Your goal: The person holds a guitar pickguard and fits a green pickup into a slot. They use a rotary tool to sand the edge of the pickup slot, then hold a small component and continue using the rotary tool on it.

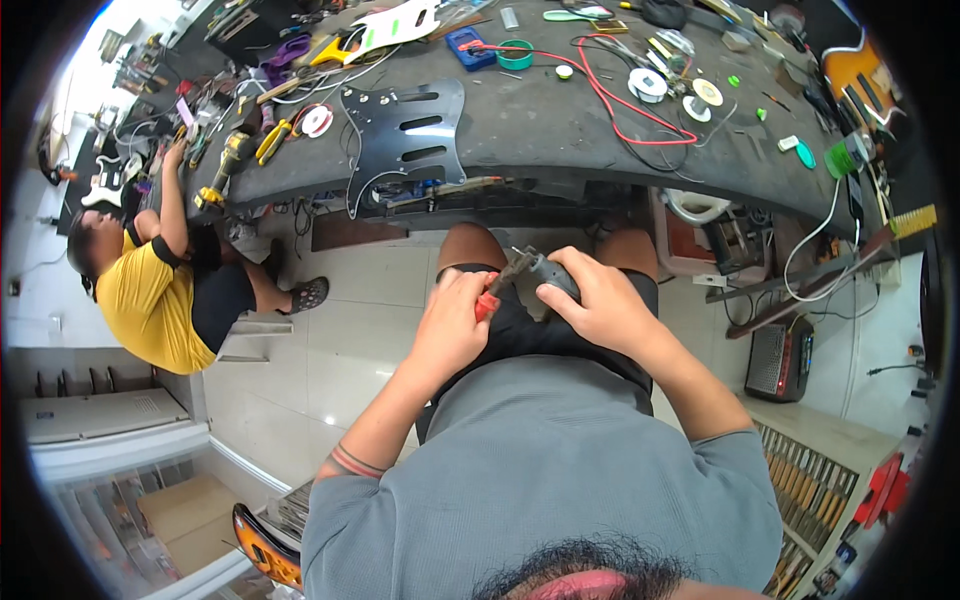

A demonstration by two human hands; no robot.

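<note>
Above my lap, my left hand [460, 322] is closed round a pair of pliers with red handles [487, 305]. The pliers' dark jaws reach up to the front end of a dark grey, rounded cylindrical tool, which looks like a rotary tool [556, 277]. My right hand [598, 300] wraps round that tool, its thumb along the near side. Jaws and tool tip meet or nearly meet; which one I cannot tell. Beyond my hands, a black guitar pickguard [405, 140] with three slots lies on the dark workbench [560, 135], sticking out over its front edge.
At the left, a person in a yellow shirt [165, 315] sits at the bench. A yellow drill [230, 165], solder spools [648, 85], a red cable [620, 110] and a green tape roll [515, 55] lie on top. An amplifier [780, 360] stands on the floor at right.
</note>
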